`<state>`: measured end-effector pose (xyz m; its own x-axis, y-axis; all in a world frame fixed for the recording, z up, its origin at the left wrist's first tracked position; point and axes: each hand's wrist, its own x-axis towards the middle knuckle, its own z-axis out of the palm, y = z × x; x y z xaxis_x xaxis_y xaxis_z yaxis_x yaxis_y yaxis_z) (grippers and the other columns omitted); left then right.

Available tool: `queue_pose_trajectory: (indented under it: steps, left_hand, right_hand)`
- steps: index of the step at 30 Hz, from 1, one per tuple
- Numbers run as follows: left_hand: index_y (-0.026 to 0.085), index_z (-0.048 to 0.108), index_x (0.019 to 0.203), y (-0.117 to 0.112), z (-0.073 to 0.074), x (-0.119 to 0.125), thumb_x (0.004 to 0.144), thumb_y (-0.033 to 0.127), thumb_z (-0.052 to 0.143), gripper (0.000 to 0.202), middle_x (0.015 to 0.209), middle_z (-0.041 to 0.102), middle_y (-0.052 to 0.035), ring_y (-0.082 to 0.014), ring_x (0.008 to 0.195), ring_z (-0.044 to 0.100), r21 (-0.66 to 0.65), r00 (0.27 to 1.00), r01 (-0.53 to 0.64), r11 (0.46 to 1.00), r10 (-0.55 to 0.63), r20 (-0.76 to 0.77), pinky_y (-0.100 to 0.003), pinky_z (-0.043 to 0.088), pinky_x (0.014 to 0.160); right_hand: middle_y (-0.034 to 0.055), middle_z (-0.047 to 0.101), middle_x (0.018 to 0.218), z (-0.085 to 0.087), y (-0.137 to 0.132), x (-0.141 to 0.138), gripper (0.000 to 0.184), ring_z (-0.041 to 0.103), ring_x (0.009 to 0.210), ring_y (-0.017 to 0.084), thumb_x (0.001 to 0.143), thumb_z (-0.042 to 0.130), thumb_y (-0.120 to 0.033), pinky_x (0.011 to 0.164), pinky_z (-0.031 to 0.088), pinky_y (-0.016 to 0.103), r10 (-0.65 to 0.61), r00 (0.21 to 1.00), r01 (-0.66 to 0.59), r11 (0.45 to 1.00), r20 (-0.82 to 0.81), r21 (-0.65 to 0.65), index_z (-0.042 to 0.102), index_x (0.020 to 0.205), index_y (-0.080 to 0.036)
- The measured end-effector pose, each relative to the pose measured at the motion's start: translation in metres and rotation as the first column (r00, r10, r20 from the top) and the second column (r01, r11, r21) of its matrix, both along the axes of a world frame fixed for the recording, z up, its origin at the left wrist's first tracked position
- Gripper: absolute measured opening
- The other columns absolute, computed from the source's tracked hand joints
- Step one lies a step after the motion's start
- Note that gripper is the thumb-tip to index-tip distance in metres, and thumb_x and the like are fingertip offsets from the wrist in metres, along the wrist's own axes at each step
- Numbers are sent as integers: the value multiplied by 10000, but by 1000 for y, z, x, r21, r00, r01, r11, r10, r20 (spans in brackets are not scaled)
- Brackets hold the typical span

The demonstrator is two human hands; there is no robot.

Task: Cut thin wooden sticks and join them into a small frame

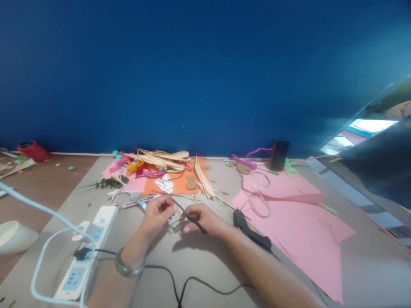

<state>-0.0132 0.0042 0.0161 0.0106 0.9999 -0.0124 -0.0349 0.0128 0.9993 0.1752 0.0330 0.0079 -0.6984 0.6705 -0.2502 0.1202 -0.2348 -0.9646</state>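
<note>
My left hand (161, 211) is closed in a pinch above the middle of the table; what its fingertips hold is too small to make out. Close beside it, my right hand (201, 219) has its fingers curled round a slender dark rod (188, 215), which slants from near the left fingertips down across the right hand. Its exact kind is not clear. Small pale scraps show between and below the two hands. A black glue gun (252, 231) lies just right of my right forearm.
A white power strip (73, 280) with plugged cords stands at left, near a white cup (16, 237). Dried corn husks (160, 158), orange paper (183, 187) and cardboard discs (192, 185) lie behind the hands. Pink sheets (308, 231) spread rightward; a phone (279, 156) leans on the blue wall.
</note>
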Motion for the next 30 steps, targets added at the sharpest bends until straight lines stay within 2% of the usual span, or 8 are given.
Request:
queue_pose_trajectory:
  steps: [6, 8, 12, 14, 22, 30]
  left_hand:
    - [154, 550, 642, -1, 0, 1, 688, 203, 626, 101, 550, 520, 35, -89, 512, 482, -15, 1000, -9, 1000, 9, -8, -197, 390, 506]
    - [150, 554, 640, -1, 1, 2, 695, 222, 634, 120, 545, 523, 31, -90, 512, 479, -21, 1000, -12, 1000, 12, -14, -199, 388, 509]
    - [145, 571, 658, -2, 4, 6, 710, 291, 654, 176, 540, 522, 26, -93, 510, 470, -49, 1000, -3, 999, 3, 3, -203, 381, 504]
    - [145, 578, 666, -1, 4, 8, 719, 318, 654, 196, 546, 522, 26, -93, 514, 469, -60, 1000, 10, 998, -10, 14, -204, 379, 506]
    - [141, 602, 681, -1, -6, 12, 730, 325, 657, 198, 578, 562, 12, -94, 530, 481, -66, 1000, 25, 997, -24, 17, -206, 378, 528]
    - [140, 631, 687, 1, -3, 13, 768, 424, 582, 299, 597, 574, -4, -118, 547, 522, -118, 997, -25, 993, 33, 65, -215, 394, 497]
  right_hand:
    - [-45, 555, 510, 4, 0, -1, 379, 435, 423, 64, 545, 825, -356, 414, 314, 178, -24, 1000, 23, 999, 12, 44, 668, 807, -133]
    - [-61, 515, 474, 6, -1, -2, 379, 416, 395, 60, 564, 810, -381, 391, 301, 176, -88, 996, 88, 995, 2, 44, 648, 804, -137]
    - [-59, 534, 515, 7, -3, -5, 415, 425, 380, 59, 600, 779, -421, 379, 325, 178, -259, 964, 260, 965, -61, 18, 605, 866, -156]
    - [-58, 540, 533, 7, -3, -7, 420, 422, 392, 57, 599, 782, -411, 393, 344, 182, -302, 949, 305, 952, -88, 13, 599, 879, -157]
    - [-40, 584, 618, 0, -5, -11, 419, 474, 489, 69, 589, 806, -310, 478, 350, 190, -358, 917, 362, 932, -179, -6, 587, 917, -166]
    - [-9, 638, 645, 0, -5, -10, 395, 456, 460, 64, 624, 774, -335, 455, 330, 188, -367, 918, 369, 929, -154, -16, 570, 917, -165]
